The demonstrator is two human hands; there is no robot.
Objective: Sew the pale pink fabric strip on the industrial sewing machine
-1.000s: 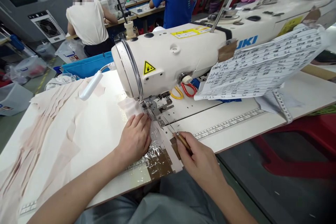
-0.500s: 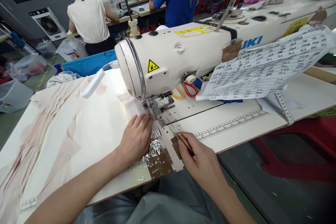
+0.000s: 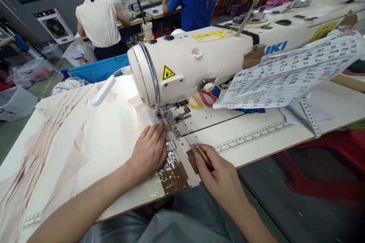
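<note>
My left hand (image 3: 151, 148) lies palm down on the table beside the needle area of a white sewing machine (image 3: 182, 64). Its fingers are stretched out flat, close to the left side of a narrow pale fabric strip (image 3: 186, 163). This strip runs from under the machine's foot towards the table's front edge. In my right hand (image 3: 221, 172) is an awl (image 3: 204, 156), gripped by its wooden handle, its thin metal tip pointing at the machine bed right of the strip. A sheer pale pink piece of fabric (image 3: 139, 108) lies just behind my left fingers.
Pale pink fabric pieces (image 3: 37, 152) spread over the table's left side. Scissors with red and yellow handles (image 3: 208, 98) lie behind the needle area. A handwritten sheet (image 3: 285, 72) leans at right, above a printed ruler (image 3: 253, 136). Two people sit working beyond the machine.
The whole view has shifted slightly, so everything sits a little further right. Both hands keep nearly the same places; the awl stays in my right hand.
</note>
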